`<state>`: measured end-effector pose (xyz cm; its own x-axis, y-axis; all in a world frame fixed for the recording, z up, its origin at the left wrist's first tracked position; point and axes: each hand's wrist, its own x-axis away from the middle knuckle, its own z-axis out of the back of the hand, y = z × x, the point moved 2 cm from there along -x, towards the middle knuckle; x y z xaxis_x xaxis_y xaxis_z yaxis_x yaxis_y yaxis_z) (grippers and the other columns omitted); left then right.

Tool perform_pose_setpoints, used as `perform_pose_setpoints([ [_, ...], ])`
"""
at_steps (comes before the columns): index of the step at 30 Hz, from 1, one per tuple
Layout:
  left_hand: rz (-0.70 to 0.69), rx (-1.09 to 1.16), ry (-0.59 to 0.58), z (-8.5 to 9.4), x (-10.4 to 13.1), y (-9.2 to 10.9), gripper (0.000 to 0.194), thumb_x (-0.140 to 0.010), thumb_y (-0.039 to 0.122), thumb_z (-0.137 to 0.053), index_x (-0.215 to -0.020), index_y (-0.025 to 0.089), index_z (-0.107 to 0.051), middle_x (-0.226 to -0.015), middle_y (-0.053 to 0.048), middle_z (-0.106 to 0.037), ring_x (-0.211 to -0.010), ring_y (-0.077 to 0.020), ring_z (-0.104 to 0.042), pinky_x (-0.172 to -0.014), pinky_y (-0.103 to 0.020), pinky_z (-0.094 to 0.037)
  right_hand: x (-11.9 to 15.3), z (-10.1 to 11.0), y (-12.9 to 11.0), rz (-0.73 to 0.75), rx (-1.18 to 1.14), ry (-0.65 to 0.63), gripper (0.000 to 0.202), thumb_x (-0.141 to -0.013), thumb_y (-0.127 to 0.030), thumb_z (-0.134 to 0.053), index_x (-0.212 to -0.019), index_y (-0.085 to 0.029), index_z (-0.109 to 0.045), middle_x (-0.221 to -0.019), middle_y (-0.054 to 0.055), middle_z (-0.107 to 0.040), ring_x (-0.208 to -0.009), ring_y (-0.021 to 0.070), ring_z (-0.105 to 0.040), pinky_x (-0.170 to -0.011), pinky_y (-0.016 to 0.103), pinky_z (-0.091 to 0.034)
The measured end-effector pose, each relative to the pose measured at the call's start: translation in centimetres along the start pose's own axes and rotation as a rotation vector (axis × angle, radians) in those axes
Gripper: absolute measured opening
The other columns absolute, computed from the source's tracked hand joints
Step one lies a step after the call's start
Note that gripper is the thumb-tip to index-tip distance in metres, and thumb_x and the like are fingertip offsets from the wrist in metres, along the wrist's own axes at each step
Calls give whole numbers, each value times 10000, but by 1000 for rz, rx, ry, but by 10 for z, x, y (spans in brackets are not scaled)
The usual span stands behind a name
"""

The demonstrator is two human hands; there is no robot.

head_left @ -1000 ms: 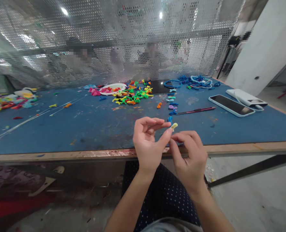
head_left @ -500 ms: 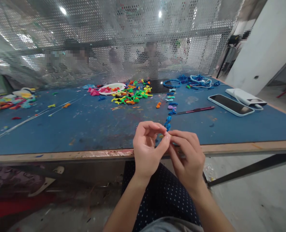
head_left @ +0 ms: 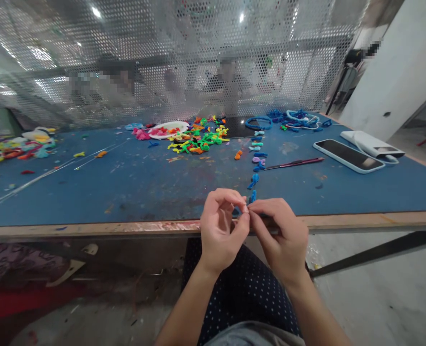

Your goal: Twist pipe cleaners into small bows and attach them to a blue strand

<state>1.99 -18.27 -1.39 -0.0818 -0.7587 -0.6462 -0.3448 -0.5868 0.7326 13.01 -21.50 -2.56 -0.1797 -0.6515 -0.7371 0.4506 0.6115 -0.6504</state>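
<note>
Left hand (head_left: 222, 233) and right hand (head_left: 283, 230) meet, fingertips pinched together; I can't tell what they hold. Blue twists (head_left: 253, 181) lie just beyond my fingers, where a nudge could scatter them.

Along the front edge of the bench (head_left: 155, 192), a low path runs open from the left hand (head_left: 222, 233) towards the front left corner. Beyond the right hand (head_left: 283, 230), the front strip is likewise free. A row of small twisted pieces (head_left: 253, 181) blocks straight ahead; a slim red tool (head_left: 302, 163) and phone (head_left: 347, 156) obstruct the right; a perforated screen (head_left: 155, 45) walls the back edge.
</note>
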Motion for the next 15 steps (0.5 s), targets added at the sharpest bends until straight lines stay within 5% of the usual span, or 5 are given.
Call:
perform_pose_setpoints([
  [15, -67, -107, -12, 2, 3, 2, 205, -790, 47, -573, -886, 222, -525, -842, -21, -507, -779, -140, -520, -718, -282, -469, 0, 0, -1, -116, -111, -86, 98, -852, -136, -576, -868, -215, -631, -969, 53, -686, -876, 181, -641, -717, 317, -545],
])
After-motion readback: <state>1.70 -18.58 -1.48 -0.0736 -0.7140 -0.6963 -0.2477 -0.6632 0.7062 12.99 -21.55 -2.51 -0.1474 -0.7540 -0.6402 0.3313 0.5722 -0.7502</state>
